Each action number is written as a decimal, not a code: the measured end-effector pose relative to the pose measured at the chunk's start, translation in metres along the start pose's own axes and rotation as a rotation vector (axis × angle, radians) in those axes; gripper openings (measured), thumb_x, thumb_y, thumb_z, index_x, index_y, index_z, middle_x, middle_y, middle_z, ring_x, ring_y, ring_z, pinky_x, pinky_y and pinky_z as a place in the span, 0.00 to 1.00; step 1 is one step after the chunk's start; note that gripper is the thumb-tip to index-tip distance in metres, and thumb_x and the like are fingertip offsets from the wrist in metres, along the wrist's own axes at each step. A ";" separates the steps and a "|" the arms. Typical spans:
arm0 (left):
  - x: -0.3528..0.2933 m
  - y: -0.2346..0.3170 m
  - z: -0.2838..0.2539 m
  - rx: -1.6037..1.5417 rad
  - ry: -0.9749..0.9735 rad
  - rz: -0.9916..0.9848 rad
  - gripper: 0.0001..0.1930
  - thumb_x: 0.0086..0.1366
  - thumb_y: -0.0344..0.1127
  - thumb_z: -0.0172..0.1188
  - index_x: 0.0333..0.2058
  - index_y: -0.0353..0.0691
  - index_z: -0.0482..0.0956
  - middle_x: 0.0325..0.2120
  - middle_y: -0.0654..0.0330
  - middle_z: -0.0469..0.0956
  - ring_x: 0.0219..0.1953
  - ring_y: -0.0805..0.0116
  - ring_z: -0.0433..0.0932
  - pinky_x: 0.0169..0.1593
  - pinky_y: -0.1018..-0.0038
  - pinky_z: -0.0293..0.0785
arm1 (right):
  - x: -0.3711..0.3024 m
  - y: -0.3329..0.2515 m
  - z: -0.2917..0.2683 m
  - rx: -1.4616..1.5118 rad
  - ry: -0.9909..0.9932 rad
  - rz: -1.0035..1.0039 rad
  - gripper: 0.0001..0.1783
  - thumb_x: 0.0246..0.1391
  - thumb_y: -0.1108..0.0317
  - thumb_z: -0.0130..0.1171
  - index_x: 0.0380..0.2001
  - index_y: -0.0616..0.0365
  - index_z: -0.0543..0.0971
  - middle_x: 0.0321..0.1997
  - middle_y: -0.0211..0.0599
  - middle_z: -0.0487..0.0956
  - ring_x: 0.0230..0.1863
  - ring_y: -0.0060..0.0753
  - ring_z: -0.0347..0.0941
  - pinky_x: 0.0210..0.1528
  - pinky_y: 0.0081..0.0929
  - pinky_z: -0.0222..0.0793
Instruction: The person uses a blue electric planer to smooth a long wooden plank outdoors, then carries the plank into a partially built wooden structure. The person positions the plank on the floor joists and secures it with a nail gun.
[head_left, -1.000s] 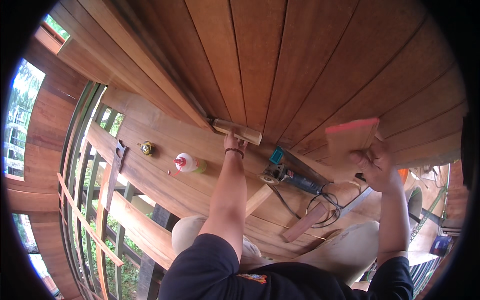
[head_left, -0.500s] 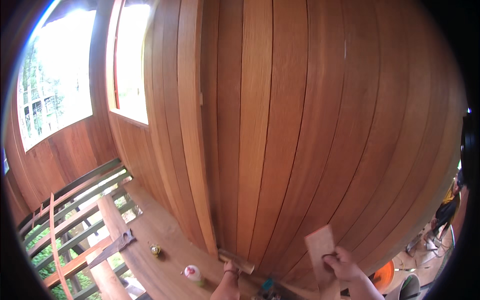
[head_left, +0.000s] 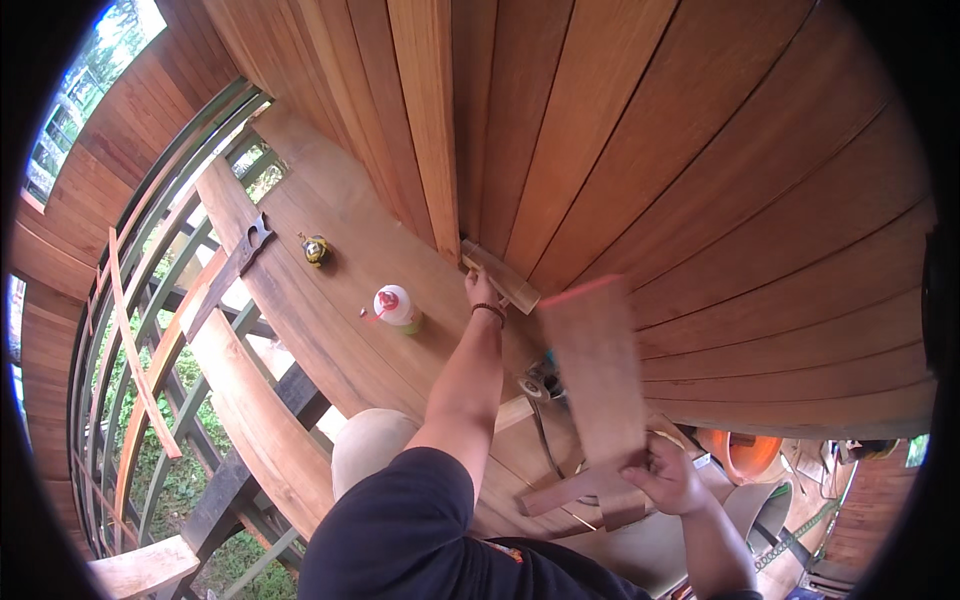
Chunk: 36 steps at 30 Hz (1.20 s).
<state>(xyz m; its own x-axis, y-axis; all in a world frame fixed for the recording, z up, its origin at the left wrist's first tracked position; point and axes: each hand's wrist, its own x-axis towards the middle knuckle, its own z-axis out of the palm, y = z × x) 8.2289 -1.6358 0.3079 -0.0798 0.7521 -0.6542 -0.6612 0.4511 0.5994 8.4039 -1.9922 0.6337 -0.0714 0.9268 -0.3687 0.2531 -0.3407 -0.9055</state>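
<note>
My left hand (head_left: 482,290), with a dark bracelet at the wrist, reaches to the foot of the plank wall. Its fingers are closed on a short wooden strip (head_left: 515,287) lying against the wall's base, beside an upright batten (head_left: 428,120). My right hand (head_left: 668,478) grips the lower end of a flat wooden board (head_left: 600,370) with a reddish far edge, slightly blurred. A narrower wood piece (head_left: 565,490) lies by that lower end; whether it is joined to the board I cannot tell. A power tool (head_left: 541,383) with a cord sits on the floor between my arms.
On the floorboards left of my left arm are a white bottle with a red cap (head_left: 396,308), a tape measure (head_left: 315,249) and a handsaw (head_left: 235,268). Open floor framing (head_left: 175,320) lies farther left, greenery below. An orange container (head_left: 750,455) stands at right.
My view has tilted down toward the floor, bringing both arms farther in. The board in my right hand appears larger; my left hand stays at the strip by the wall's foot.
</note>
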 end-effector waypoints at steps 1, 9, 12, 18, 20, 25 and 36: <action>-0.005 0.009 -0.004 -0.055 -0.033 -0.015 0.34 0.70 0.60 0.50 0.70 0.55 0.57 0.67 0.51 0.59 0.66 0.46 0.63 0.60 0.37 0.64 | 0.014 0.011 0.004 -0.166 0.070 -0.024 0.24 0.62 0.64 0.57 0.57 0.68 0.73 0.47 0.43 0.83 0.45 0.38 0.80 0.47 0.35 0.74; -0.041 0.029 -0.012 -0.411 -0.152 -0.235 0.46 0.67 0.77 0.33 0.73 0.53 0.55 0.74 0.47 0.43 0.73 0.42 0.50 0.70 0.39 0.46 | 0.199 0.068 0.021 -0.991 0.198 -0.070 0.37 0.57 0.69 0.54 0.71 0.40 0.63 0.43 0.49 0.83 0.41 0.55 0.81 0.44 0.50 0.76; -0.032 0.036 -0.023 -0.414 -0.150 -0.221 0.46 0.66 0.77 0.38 0.73 0.53 0.54 0.74 0.48 0.45 0.73 0.42 0.50 0.71 0.39 0.46 | 0.243 0.083 0.048 -1.026 0.166 -0.073 0.36 0.57 0.69 0.54 0.70 0.40 0.64 0.41 0.48 0.83 0.41 0.54 0.81 0.43 0.50 0.77; -0.025 0.027 -0.016 -0.309 -0.136 -0.249 0.44 0.64 0.69 0.56 0.71 0.52 0.56 0.72 0.49 0.52 0.72 0.46 0.55 0.70 0.41 0.51 | 0.272 0.100 0.073 -1.115 0.230 -0.010 0.26 0.57 0.70 0.53 0.60 0.47 0.70 0.38 0.48 0.83 0.39 0.57 0.82 0.40 0.52 0.79; -0.015 0.025 -0.026 -0.235 -0.174 -0.217 0.44 0.64 0.65 0.60 0.71 0.52 0.56 0.71 0.49 0.54 0.71 0.48 0.58 0.69 0.43 0.54 | 0.276 0.102 0.081 -1.120 0.250 -0.037 0.24 0.57 0.70 0.53 0.58 0.48 0.71 0.37 0.48 0.82 0.38 0.57 0.82 0.39 0.51 0.79; -0.005 0.016 -0.024 -0.053 -0.173 -0.180 0.44 0.64 0.60 0.64 0.71 0.49 0.55 0.70 0.51 0.56 0.69 0.50 0.59 0.65 0.45 0.62 | 0.285 0.115 0.075 -1.123 0.280 -0.078 0.20 0.56 0.70 0.52 0.53 0.50 0.72 0.35 0.48 0.82 0.38 0.58 0.82 0.38 0.51 0.79; -0.009 0.030 -0.021 0.045 -0.246 -0.216 0.47 0.65 0.60 0.62 0.72 0.42 0.51 0.72 0.47 0.49 0.71 0.46 0.54 0.65 0.45 0.64 | 0.297 0.119 0.055 -1.079 0.184 -0.064 0.12 0.56 0.71 0.52 0.45 0.52 0.73 0.34 0.49 0.83 0.37 0.58 0.82 0.38 0.53 0.78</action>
<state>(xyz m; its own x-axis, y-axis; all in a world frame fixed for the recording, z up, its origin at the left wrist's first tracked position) 8.1941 -1.6388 0.3219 0.2452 0.7276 -0.6406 -0.6089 0.6298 0.4822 8.3597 -1.7662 0.4049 0.0083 0.9778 -0.2094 0.9718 -0.0572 -0.2287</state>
